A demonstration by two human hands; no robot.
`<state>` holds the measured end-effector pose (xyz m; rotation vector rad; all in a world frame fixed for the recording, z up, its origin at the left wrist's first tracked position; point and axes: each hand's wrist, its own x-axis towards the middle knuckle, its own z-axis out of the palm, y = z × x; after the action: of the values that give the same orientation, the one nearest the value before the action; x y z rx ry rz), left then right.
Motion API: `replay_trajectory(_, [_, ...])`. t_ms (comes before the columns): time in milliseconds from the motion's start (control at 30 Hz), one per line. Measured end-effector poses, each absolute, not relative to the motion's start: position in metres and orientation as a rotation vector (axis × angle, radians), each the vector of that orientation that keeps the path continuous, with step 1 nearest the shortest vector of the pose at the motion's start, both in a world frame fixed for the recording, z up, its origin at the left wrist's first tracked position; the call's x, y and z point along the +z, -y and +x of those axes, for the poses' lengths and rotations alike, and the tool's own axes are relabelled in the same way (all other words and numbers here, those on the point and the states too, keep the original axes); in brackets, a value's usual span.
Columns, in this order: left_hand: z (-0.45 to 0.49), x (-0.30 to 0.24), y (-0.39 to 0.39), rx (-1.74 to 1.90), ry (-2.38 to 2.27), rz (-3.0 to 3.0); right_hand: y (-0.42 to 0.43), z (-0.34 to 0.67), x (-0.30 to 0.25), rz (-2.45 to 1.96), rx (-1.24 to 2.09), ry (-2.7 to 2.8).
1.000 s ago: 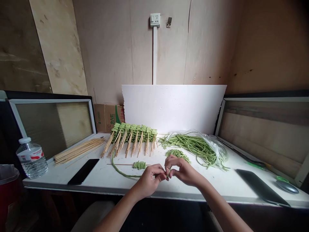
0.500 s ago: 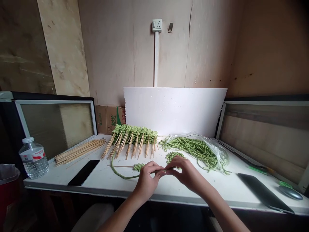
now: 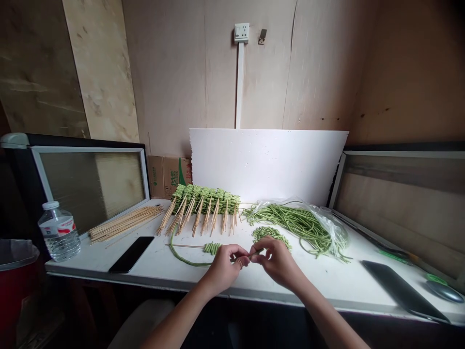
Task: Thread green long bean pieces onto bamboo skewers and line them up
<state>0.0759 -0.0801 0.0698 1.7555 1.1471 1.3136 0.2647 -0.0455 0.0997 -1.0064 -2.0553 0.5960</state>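
White tabletop (image 3: 90, 259), hands (image 3: 224, 265) (image 3: 279, 264) pinching skewer (image 3: 256, 252) near front edge

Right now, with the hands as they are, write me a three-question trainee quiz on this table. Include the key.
1. True or false: the water bottle stands at the table's left end.
2. Which lies nearest the right hand? A) black phone B) cut bean pieces C) bare skewers
3. Fill in: the left hand and right hand pinch one thin ____ that carries a small bean cluster.
Key: 1 true; 2 B; 3 skewer.
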Motion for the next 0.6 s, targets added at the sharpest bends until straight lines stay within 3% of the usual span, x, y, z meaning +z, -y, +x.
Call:
replay_trajectory(200, [0.074, 0.057, 0.071, 1.366, -1.038, 1.667, 0.029, 0.269, 0.091, -0.893, 1.041, 1.971])
replay_trajectory(300, [0.070, 0.050, 0.061, 1.391, -0.950, 1.582, 0.014, 0.275, 0.084, -0.842, 1.106, 1.844])
replay_trajectory(600, [0.062, 0.043, 0.052, 1.378, -0.966, 1.595, -0.034, 0.296, 0.023, -1.305, 0.292, 2.066])
